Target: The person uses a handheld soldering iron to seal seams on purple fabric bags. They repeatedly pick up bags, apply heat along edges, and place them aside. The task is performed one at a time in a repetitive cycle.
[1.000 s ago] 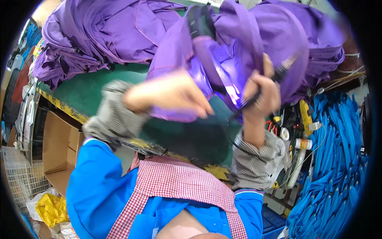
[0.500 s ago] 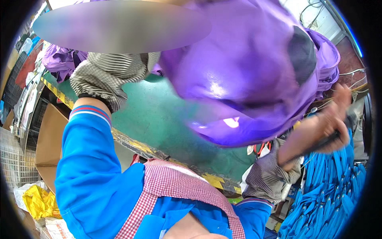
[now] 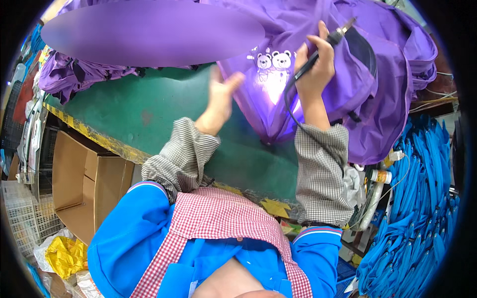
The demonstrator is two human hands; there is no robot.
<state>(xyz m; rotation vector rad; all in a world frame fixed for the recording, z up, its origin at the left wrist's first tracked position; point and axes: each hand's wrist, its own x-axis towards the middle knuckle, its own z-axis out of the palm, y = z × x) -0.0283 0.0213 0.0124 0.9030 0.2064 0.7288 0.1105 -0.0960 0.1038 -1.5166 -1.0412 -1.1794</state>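
1. On green tabletop [image 3: 159, 109], we've got purple bear-print fabric [image 3: 275, 77], ctr-R.
2. Our R hand [image 3: 318, 69] curls round corded soldering iron [image 3: 336, 37], tip up-R, over fabric.
3. Our L hand [image 3: 218, 99], blurred, thumb & fingers apart, nr fabric's L edge, grips nothing.

Workshop, green worktable [image 3: 164, 102], heaped purple fabric [image 3: 390, 94]

Over my feed I see a bright blue top [image 3: 124, 228] with striped sleeve hems [image 3: 318, 230], grey-and-white checked oversleeves [image 3: 322, 174] left and right, and a red-and-white gingham apron [image 3: 218, 213].
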